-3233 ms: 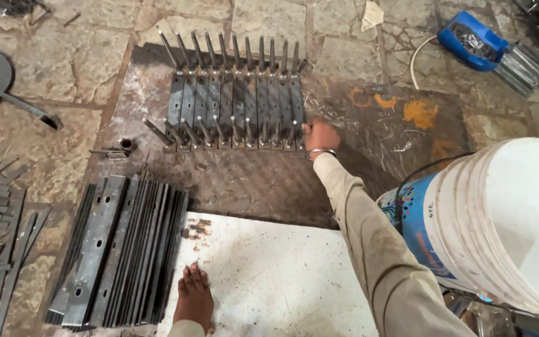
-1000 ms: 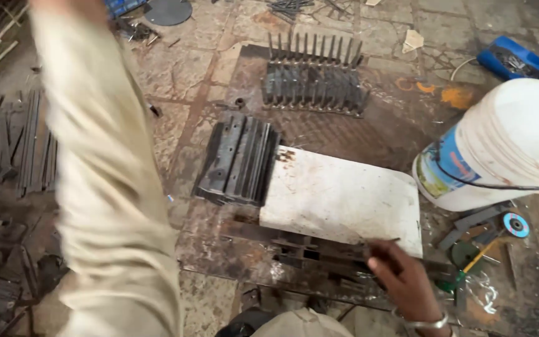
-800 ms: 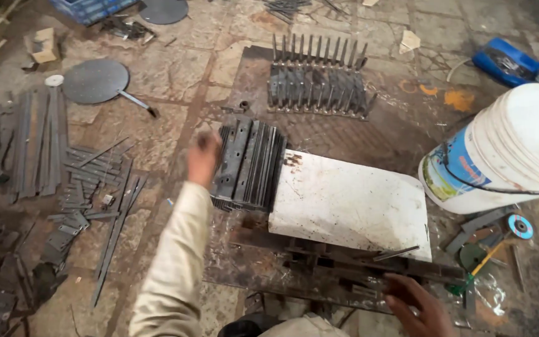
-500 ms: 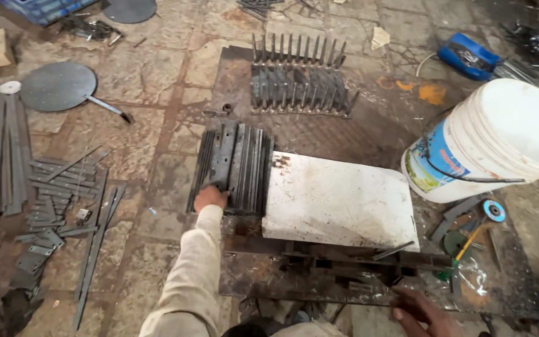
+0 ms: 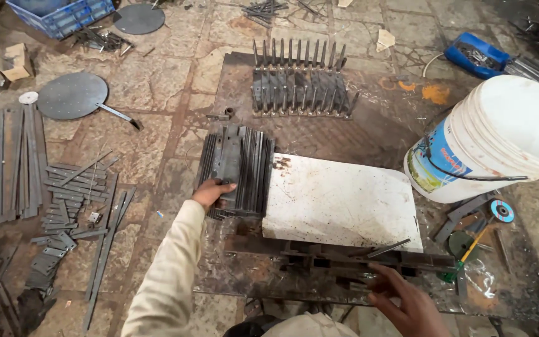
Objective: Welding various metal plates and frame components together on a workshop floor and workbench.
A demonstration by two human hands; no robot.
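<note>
left hand (image 5: 212, 191): fingers curled over the near end of a stack of flat steel bars (image 5: 235, 170), thumb side on the top bar, grip closed on the bars' end; probably that end because it is the one closest to the body and gives a lift point. the stack lies on the rusty steel plate (image 5: 369, 125) that serves as work surface, at its left edge, bars running away from the person and packed on edge side by side, which keeps them together as one block. right hand (image 5: 407, 302): fingers spread narrowly and resting on a dark welded frame of square tube (image 5: 344, 265) along the plate's near edge; whether they actually clasp a piece or only press on it i cannot tell, the view is cut at the bottom. just right of the stack, touching or nearly so, a white board (image 5: 338, 200) lies flat in the plate's middle, its near edge meeting the frame. at the far edge a row of spiked steel pieces (image 5: 299, 84) stands side by side, points away. a white plastic bucket (image 5: 494, 137) sits at the right edge, wire handle hanging down. off the plate, on the stone floor to the left: loose flat strips (image 5: 70, 193) and a round steel disc with handle (image 5: 73, 95).
</note>
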